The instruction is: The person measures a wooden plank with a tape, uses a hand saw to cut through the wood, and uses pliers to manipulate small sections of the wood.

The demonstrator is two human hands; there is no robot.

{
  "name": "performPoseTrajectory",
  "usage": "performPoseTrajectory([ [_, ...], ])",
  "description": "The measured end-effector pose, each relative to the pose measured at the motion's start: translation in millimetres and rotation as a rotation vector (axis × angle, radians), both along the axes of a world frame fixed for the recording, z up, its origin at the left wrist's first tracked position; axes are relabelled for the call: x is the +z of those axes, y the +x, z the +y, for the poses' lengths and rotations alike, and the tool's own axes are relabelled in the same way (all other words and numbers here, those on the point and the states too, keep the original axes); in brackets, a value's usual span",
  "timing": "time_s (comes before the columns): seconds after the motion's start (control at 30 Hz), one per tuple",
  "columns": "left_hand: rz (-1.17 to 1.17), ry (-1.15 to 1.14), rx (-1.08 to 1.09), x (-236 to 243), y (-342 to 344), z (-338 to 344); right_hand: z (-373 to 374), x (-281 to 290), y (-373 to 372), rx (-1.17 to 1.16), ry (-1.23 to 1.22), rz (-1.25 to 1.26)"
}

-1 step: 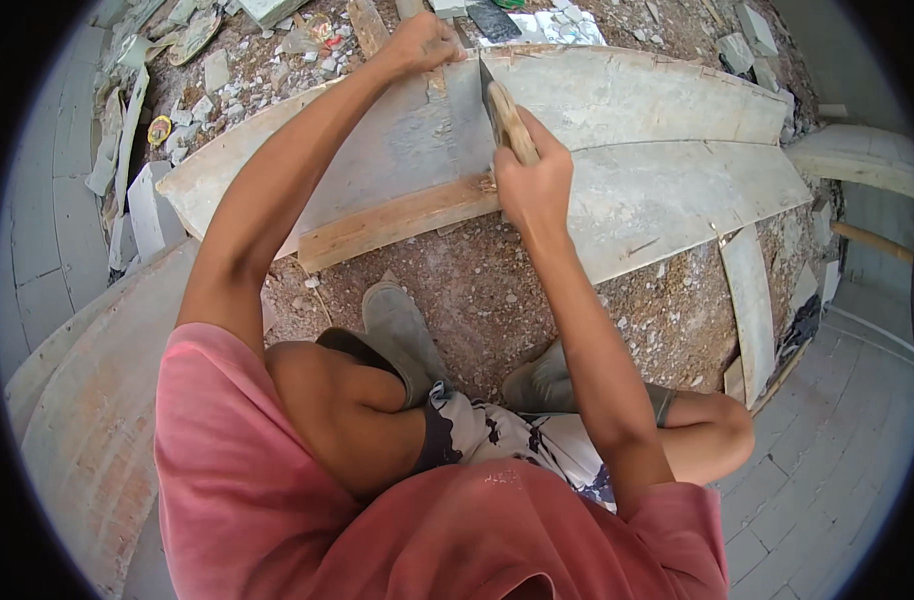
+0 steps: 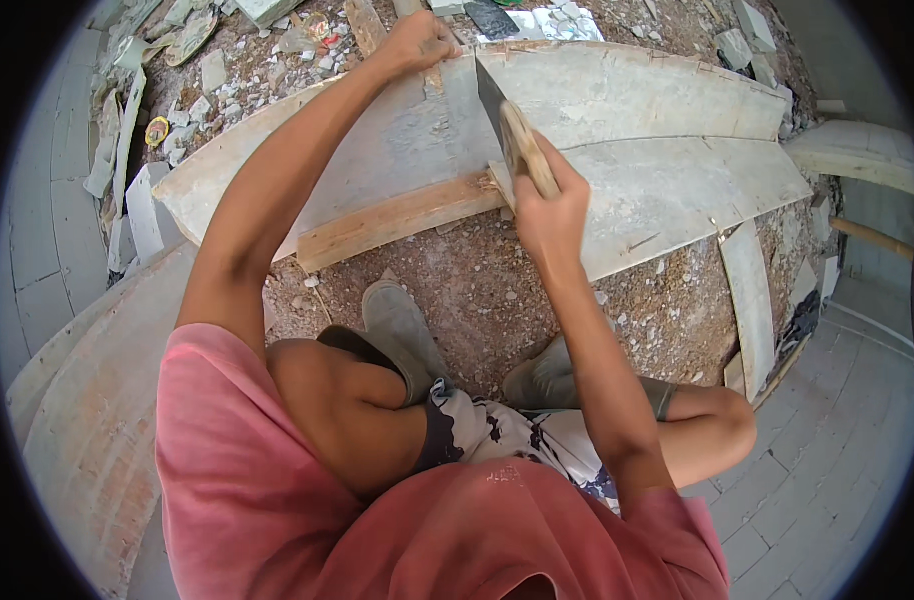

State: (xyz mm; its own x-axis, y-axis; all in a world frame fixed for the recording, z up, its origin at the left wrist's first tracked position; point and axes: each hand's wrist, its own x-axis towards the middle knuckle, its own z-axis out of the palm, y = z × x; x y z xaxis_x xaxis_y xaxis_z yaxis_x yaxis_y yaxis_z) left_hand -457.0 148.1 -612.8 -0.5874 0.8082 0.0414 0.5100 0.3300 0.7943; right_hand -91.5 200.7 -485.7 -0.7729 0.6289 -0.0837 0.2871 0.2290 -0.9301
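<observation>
Nearest, on this side of the right hand [image 2: 555, 205], were a faded red shirt [image 2: 457, 530], patterned shorts [image 2: 492, 428] and grey boots [image 2: 402, 325] on gritty ground [image 2: 472, 270]. The right hand was wrapped firmly around the wooden handle [image 2: 529, 155] of a saw [image 2: 513, 128], whose dark blade [image 2: 490, 90] slanted away from it, leftward, over a long whitish board [image 2: 367, 150]. Left of that hand, a wooden beam [image 2: 402, 217] lay along the board's near side. At the far edge, just left of the blade's tip, the left hand [image 2: 422, 42] had curled fingers; whether they gripped the board could not be told. Beyond the left hand lay broken rubble [image 2: 214, 72].
</observation>
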Motion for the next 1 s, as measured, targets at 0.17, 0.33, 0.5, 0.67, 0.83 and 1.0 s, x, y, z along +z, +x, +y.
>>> performPoseTrajectory([
  [0.17,0.119,-0.143,0.141,-13,-22,-40,-13,-9,8,0.116,0.152,0.161],
  [0.33,0.079,-0.158,0.113,7,2,-2,16,-42,-96,-0.005,0.029,-0.019],
  [0.5,0.101,-0.142,0.146,-16,-31,-42,-9,-18,6,0.116,0.055,0.205],
  [0.67,0.004,-0.175,0.147,-13,2,12,20,-18,-134,0.083,0.1,-0.268],
  [0.83,0.142,0.03,0.167,-33,-16,-28,-11,-9,5,0.102,0.113,0.158],
  [1.0,0.196,-0.149,0.222,-28,-2,6,17,-25,-99,0.047,0.058,-0.1],
])
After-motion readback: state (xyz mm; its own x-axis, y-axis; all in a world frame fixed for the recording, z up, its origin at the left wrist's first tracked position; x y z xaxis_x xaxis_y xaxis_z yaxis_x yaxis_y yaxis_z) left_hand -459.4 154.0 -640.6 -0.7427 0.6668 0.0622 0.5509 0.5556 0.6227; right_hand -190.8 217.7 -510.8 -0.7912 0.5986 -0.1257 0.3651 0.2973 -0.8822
